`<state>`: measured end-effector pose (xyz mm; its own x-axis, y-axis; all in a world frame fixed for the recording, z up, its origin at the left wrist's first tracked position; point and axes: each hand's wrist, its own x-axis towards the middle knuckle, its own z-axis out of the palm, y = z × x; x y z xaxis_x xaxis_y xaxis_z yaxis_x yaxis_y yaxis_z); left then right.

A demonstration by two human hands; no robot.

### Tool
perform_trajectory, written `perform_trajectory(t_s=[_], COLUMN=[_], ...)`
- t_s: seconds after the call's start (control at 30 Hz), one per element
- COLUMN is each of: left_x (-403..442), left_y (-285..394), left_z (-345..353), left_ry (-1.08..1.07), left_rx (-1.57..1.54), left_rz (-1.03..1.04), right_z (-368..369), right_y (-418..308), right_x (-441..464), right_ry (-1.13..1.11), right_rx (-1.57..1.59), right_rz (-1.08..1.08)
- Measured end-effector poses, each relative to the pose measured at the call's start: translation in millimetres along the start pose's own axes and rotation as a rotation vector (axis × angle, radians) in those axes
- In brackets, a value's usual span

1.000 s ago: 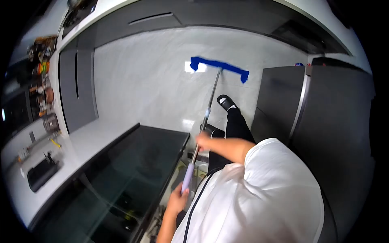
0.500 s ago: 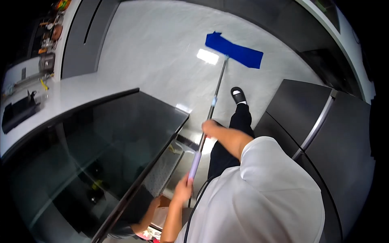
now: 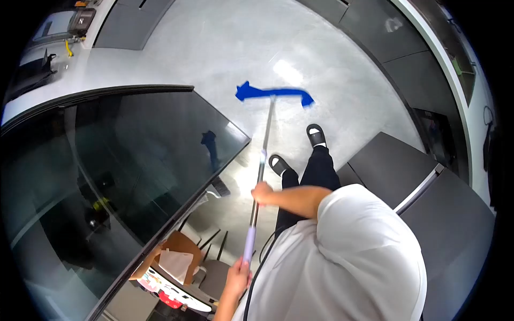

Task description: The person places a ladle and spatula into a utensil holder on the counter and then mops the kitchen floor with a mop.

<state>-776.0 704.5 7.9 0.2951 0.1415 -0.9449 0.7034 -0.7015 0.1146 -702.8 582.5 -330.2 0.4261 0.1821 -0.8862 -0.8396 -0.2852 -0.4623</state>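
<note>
A flat mop with a blue cloth head [image 3: 273, 93] stretches out ahead of me over the pale floor. Its head looks narrow, the cloth ends drooping; I cannot tell whether it touches the floor. My right hand [image 3: 261, 193] is wrapped round the metal pole [image 3: 268, 125], partway down. Lower in the view, my left hand [image 3: 239, 276] closes on the lavender grip [image 3: 249, 243] at the pole's near end. Both of my feet, in black slides [image 3: 316, 136], stand just short of the mop head, right of the pole.
On my left rises a dark glass panel [image 3: 123, 176], its corner close to the pole. A dark grey cabinet with a long handle [image 3: 420, 187] stands at right. Below left are a chair [image 3: 214, 278] and a brown box [image 3: 182, 249]. Grey cabinets [image 3: 369, 32] line the far right.
The mop head has come back toward me and to the left, and its cloth looks narrower. My left foot now shows. Another person's arm at lower left is mostly out of sight.
</note>
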Motion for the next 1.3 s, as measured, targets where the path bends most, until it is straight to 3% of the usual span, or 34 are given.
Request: perform_trajectory(t_s=[0.07,0.1,0.13,0.23,0.33,0.4,0.43,0.47,0.57,0.63,0.67,0.73,0.8,0.87,0.93,0.97,1.07,1.13,1.2,1.27,1.3], left_x=[43,58,81,110,120,104,90,74,-6,-49,-67,-99,-82,-61,-41,-17,67,113,145,184,198], left_y=[17,45,60,128,127,83,48,8,-78,-109,-77,4,-7,4,41,41,57,102,157,189,200], left_z=[15,19,27,50,56,50,48,47,49,53,51,42,43,40,36,39,44,42,34,25,17], left_ry=[0.016,0.004,-0.014,-0.068,-0.111,-0.08,-0.105,-0.13,-0.149,-0.055,-0.048,-0.04,-0.012,-0.016,-0.028,-0.038,-0.012,-0.004,0.006,-0.001,0.0], left_rx=[-0.311,-0.33,-0.388,-0.557,-0.613,-0.562,-0.529,-0.494,-0.587,-0.347,-0.33,-0.293,-0.163,-0.088,-0.174,-0.158,-0.117,-0.234,-0.387,-0.457,-0.494], left_rz=[-0.115,-0.103,-0.078,-0.059,-0.075,-0.172,-0.179,-0.18,-0.279,-0.122,-0.196,-0.354,-0.233,-0.118,-0.213,-0.079,0.046,0.176,0.18,0.162,0.17], right_z=[-36,-71,-105,-170,-162,-113,-91,-71,15,40,44,30,10,-3,-33,-64,-90,-95,-136,-197,-216], right_y=[-1,-22,-46,-100,-92,-41,-35,-17,48,64,64,59,41,54,33,-1,-17,-14,-60,-138,-165], right_x=[62,83,83,119,146,135,99,64,28,-19,-41,-52,-57,-19,-11,-18,42,124,164,142,148], right_ry=[0.172,0.019,0.129,0.092,0.014,0.169,0.073,0.089,-0.476,-0.642,-0.572,-0.547,-0.465,-0.391,-0.203,-0.047,0.291,0.332,0.355,0.308,0.076], right_rx=[-0.785,-0.904,-0.901,-0.616,-0.621,-0.993,-1.001,-1.05,-0.835,-0.047,0.258,0.241,0.232,0.025,0.077,0.233,0.054,-0.118,-0.018,-0.607,-1.447], right_rz=[-0.58,-0.622,-0.62,-0.327,-0.243,-0.819,-0.695,-0.828,-0.561,0.207,0.493,0.473,0.45,0.073,0.028,0.164,-0.093,-0.247,-0.192,-0.323,-0.547])
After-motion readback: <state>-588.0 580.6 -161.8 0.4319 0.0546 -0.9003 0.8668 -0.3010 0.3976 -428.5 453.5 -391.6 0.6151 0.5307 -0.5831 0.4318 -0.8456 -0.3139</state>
